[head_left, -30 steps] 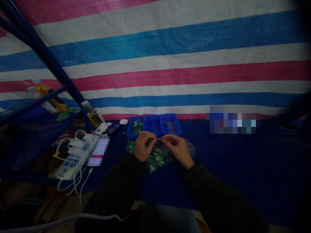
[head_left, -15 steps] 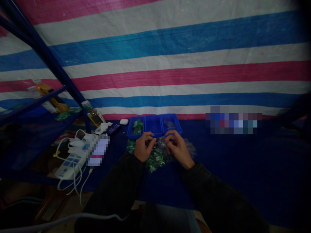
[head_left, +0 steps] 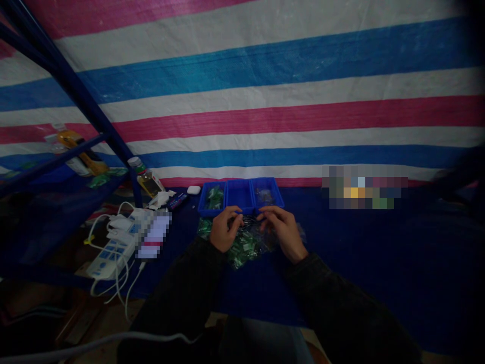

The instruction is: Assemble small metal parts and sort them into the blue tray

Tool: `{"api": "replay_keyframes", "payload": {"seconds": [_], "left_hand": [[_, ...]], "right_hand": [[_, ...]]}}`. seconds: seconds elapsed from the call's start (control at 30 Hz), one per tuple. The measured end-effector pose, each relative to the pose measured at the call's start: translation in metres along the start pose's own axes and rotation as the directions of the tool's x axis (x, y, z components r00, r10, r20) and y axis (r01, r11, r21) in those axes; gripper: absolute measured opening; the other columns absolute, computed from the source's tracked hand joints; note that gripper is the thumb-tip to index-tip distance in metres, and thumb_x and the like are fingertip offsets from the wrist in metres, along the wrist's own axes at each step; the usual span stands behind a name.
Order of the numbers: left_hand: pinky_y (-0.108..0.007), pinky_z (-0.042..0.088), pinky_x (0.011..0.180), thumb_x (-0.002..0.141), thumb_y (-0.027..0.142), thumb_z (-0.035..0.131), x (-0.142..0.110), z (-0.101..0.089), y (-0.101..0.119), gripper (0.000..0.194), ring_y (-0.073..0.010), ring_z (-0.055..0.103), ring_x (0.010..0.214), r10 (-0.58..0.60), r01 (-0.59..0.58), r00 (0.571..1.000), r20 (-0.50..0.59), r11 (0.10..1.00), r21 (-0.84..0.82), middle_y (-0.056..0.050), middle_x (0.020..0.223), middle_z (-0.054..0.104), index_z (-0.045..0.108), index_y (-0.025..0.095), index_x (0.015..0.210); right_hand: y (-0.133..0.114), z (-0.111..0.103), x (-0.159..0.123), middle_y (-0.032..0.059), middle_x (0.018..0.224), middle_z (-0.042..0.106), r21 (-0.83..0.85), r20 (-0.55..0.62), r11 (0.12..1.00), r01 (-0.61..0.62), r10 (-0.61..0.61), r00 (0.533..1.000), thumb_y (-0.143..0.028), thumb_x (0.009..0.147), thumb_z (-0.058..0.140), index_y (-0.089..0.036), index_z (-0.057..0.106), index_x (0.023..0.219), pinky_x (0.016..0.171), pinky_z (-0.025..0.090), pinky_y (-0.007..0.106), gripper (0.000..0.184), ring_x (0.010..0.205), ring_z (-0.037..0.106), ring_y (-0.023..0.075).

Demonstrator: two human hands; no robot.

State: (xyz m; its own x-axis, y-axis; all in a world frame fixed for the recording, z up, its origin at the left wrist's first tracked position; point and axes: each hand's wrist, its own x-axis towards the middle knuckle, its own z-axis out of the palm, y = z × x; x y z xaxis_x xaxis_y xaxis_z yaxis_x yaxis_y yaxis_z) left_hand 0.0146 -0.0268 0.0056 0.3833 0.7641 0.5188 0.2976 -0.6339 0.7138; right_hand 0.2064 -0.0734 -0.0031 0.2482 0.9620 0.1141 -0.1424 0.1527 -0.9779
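My left hand [head_left: 226,228] and my right hand [head_left: 283,232] hover with curled fingers over a heap of small green parts in clear plastic bagging [head_left: 244,247]. A small dark piece [head_left: 248,220] lies between my fingertips, too small and shadowed to tell whether either hand holds it. Just beyond my fingers stands a blue three-compartment plastic tray [head_left: 240,190]. Green parts [head_left: 214,198] fill its left compartment, and dark small parts [head_left: 264,196] lie in its right one. The middle compartment looks bare.
A white power strip [head_left: 111,255] with tangled cables lies to the left, beside a bottle [head_left: 148,183] and a white earbud case [head_left: 193,190]. A blue metal shelf frame [head_left: 76,96] rises at the left. Striped tarpaulin [head_left: 265,96] forms the back wall.
My fingertips, pinched together over the heap one second ago, have drawn slightly apart. My right hand has shifted a little to the right.
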Motion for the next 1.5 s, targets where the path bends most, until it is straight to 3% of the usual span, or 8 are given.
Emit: {"api": "replay_keyframes", "payload": {"seconds": [0.1,0.2,0.4,0.6,0.8,0.97,1.2,1.5], "left_hand": [[-0.024,0.047,0.061,0.100,0.029,0.056,0.000,-0.001,0.001,0.015,-0.0129,0.064,0.061,0.005,-0.005,1.000,0.002,1.000,0.006,0.000,0.074,0.071,0.060,0.018,0.109],[-0.024,0.047,0.060,0.100,0.030,0.056,0.000,-0.001,0.002,0.016,-0.0132,0.064,0.061,0.011,-0.011,1.000,0.005,1.000,0.008,-0.001,0.075,0.071,0.062,0.017,0.108],[-0.023,0.043,0.057,0.099,0.030,0.055,0.001,-0.002,-0.003,0.016,-0.0119,0.060,0.056,-0.039,0.042,0.998,-0.050,0.997,0.058,0.002,0.070,0.068,0.064,0.019,0.107],[-0.023,0.033,0.053,0.097,0.032,0.057,0.003,-0.004,-0.005,0.018,-0.0102,0.047,0.048,-0.120,0.137,0.988,-0.101,0.973,0.185,0.007,0.053,0.049,0.069,0.020,0.102],[-0.023,0.031,0.053,0.098,0.033,0.055,0.002,-0.004,-0.002,0.021,-0.0102,0.045,0.048,-0.108,0.119,0.991,-0.074,0.981,0.156,0.007,0.052,0.044,0.069,0.019,0.103],[-0.023,0.030,0.053,0.099,0.033,0.055,0.000,-0.003,-0.002,0.021,-0.0100,0.043,0.048,-0.074,0.079,0.996,-0.045,0.990,0.120,0.007,0.052,0.043,0.069,0.019,0.104],[-0.023,0.030,0.052,0.099,0.033,0.054,0.000,-0.004,-0.001,0.022,-0.0102,0.044,0.048,-0.062,0.065,0.998,-0.023,0.991,0.120,0.007,0.053,0.044,0.069,0.018,0.106],[-0.023,0.033,0.053,0.100,0.034,0.053,0.001,-0.003,-0.002,0.022,-0.0111,0.047,0.048,-0.071,0.068,0.997,0.018,0.990,0.123,0.006,0.053,0.048,0.067,0.019,0.108]], "right_hand": [[0.005,-0.003,0.001,-0.0003,0.068,0.066,-0.136,-0.023,0.990,0.041,-0.045,0.999,-0.036,0.087,0.061,-0.020,0.073,0.093,0.048,0.036,0.027,0.020,0.050,0.053,0.0136],[0.008,-0.004,-0.001,-0.0015,0.064,0.061,-0.359,-0.005,0.927,0.106,-0.115,0.993,-0.032,0.087,0.060,-0.021,0.074,0.090,0.053,0.037,0.028,0.017,0.055,0.054,0.0158],[0.012,0.004,-0.008,-0.0004,0.071,0.068,-0.720,0.229,0.631,0.289,-0.177,0.957,-0.031,0.091,0.064,-0.025,0.073,0.099,0.063,0.040,0.031,0.013,0.065,0.062,0.0190],[0.014,0.009,-0.009,0.0035,0.096,0.073,-0.835,0.379,0.346,0.428,-0.203,0.903,-0.028,0.098,0.061,-0.023,0.072,0.105,0.081,0.041,0.034,0.014,0.087,0.066,0.0203],[0.013,0.022,-0.005,0.0051,0.094,0.070,-0.862,0.460,0.150,0.484,-0.167,0.872,-0.025,0.097,0.062,-0.021,0.071,0.100,0.082,0.036,0.036,0.010,0.093,0.063,0.0223],[0.015,0.029,-0.003,0.0068,0.096,0.069,-0.871,0.465,0.100,0.481,-0.146,0.873,-0.019,0.099,0.056,-0.019,0.069,0.097,0.082,0.034,0.036,0.012,0.093,0.062,0.0223],[0.019,0.027,-0.002,0.0050,0.095,0.069,-0.878,0.435,0.148,0.455,-0.148,0.888,-0.018,0.100,0.052,-0.020,0.066,0.094,0.084,0.034,0.035,0.016,0.093,0.062,0.0209],[0.020,0.026,-0.001,0.0062,0.097,0.069,-0.883,0.432,0.137,0.449,-0.137,0.891,-0.018,0.101,0.050,-0.019,0.064,0.096,0.085,0.033,0.035,0.015,0.094,0.062,0.0218]]}}
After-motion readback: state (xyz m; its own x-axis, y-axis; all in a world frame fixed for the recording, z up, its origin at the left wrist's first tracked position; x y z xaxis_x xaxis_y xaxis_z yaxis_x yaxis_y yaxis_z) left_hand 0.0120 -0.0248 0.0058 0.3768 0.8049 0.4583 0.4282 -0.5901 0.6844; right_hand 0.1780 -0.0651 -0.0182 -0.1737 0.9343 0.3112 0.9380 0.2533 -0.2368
